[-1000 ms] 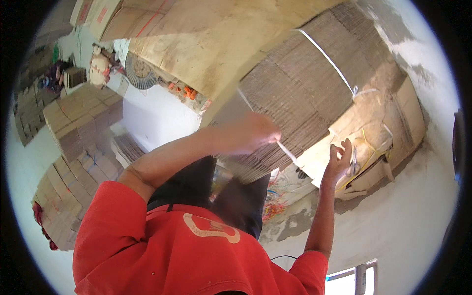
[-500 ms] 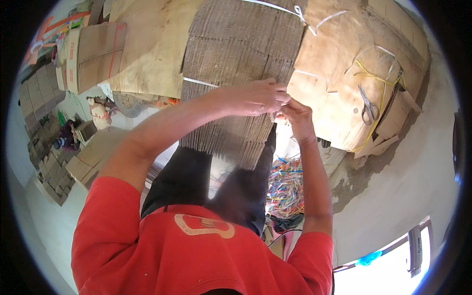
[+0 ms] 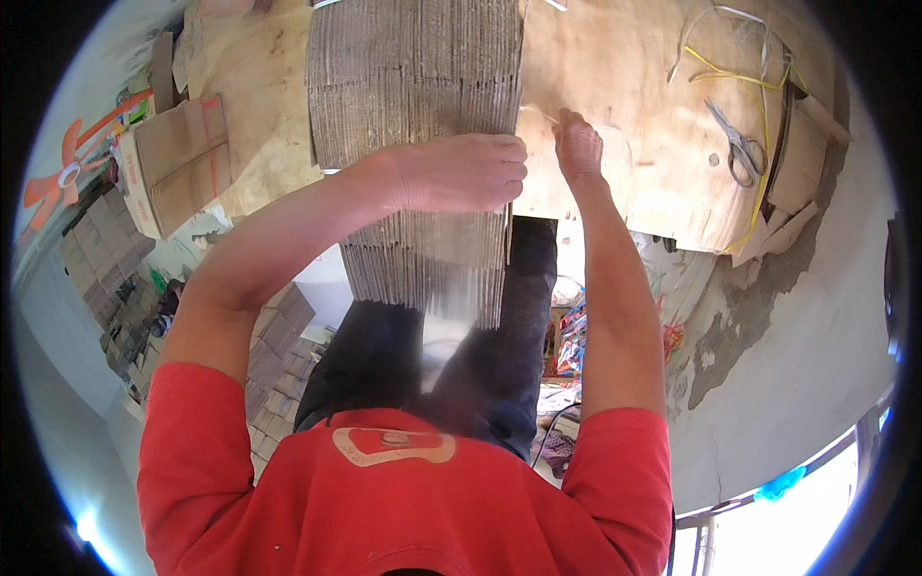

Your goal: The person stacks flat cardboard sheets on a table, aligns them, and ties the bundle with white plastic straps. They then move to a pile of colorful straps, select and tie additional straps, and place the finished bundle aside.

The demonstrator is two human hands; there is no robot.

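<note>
A thick bundle of flat corrugated cardboard sheets (image 3: 413, 77) lies on a worn wooden table (image 3: 643, 182) and hangs over its near edge above my legs. My left hand (image 3: 461, 173) lies palm down across the top of the bundle, fingers together and stretched to its right edge. My right hand (image 3: 578, 146) is just right of that edge, fingers curled and pinched together where a thin white strap (image 3: 538, 112) comes off the bundle. The two hands nearly touch.
Scissors (image 3: 738, 149) and loose yellow strapping (image 3: 759, 86) lie on the table's right part. A flattened brown carton (image 3: 182, 158) rests at the left edge. Stacks of folded cardboard (image 3: 96, 259) cover the floor at left; coloured scraps (image 3: 576, 336) lie by my feet.
The view has swung so the bundle now sits straight ahead. My right hand came in from the far right to the bundle's edge; my left hand stays on top.
</note>
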